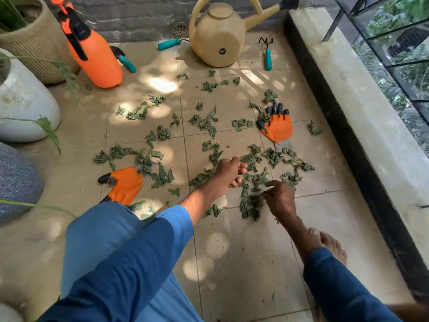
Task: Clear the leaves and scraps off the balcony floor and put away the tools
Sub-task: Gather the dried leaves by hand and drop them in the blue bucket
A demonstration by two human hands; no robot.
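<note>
Torn green leaves [210, 123], too many to count, are lying scattered over the middle of the floor [243, 263]. The right hand [282, 201] is pinching some at a small heap just beside it. The left hand [228, 174] is hovering over leaves nearby with fingers curled; whether it is holding any I cannot tell. Two orange gloves [278, 127] are lying among the leaves. Three teal-handled tools [268, 58], one watering can [218, 36] and one sprayer [97, 59] are sitting near the back wall. Pots [25, 101] are crowding the left edge and a ledge [348, 112] is bounding the right.
</note>
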